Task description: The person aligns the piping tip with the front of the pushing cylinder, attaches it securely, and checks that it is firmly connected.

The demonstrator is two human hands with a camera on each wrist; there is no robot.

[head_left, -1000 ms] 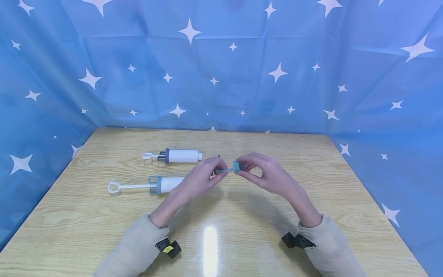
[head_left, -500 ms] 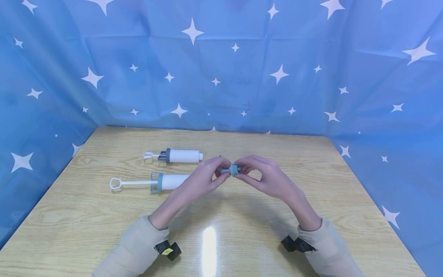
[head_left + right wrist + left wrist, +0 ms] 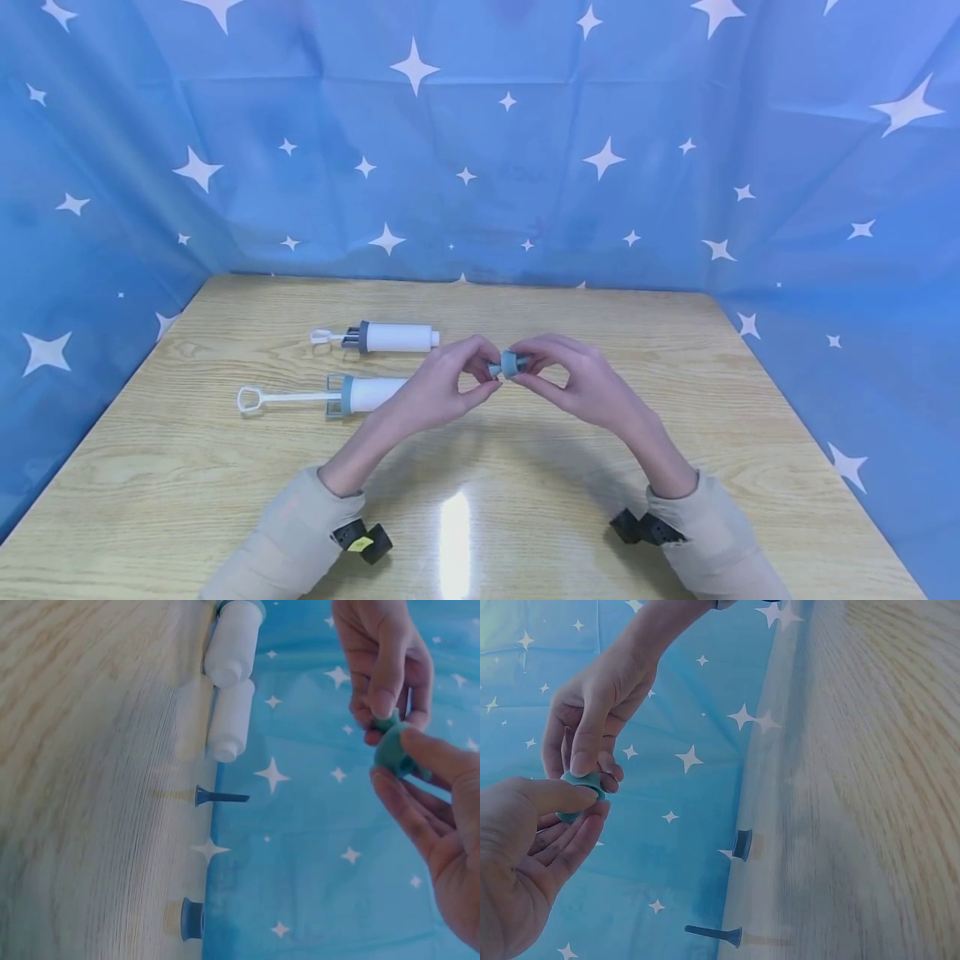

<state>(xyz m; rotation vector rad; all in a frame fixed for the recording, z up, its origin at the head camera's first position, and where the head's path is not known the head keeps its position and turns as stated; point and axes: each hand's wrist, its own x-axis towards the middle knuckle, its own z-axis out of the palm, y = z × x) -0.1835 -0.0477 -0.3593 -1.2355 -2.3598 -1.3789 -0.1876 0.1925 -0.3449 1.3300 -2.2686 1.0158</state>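
Both hands have come closer since a second ago: left hand point(image 3: 442, 385) and right hand point(image 3: 577, 379) together pinch a small teal nozzle point(image 3: 510, 364) above the bench point(image 3: 675, 350). It looks light, stiff, slippery; best gripped at its ring. Two syringes point(image 3: 375, 393) lie left. Only the wrist views show two dark tips point(image 3: 217, 797) standing behind.

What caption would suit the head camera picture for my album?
Left hand and right hand pinch a small teal cap and nozzle above a wooden table, beside two white syringe-like dispensers.
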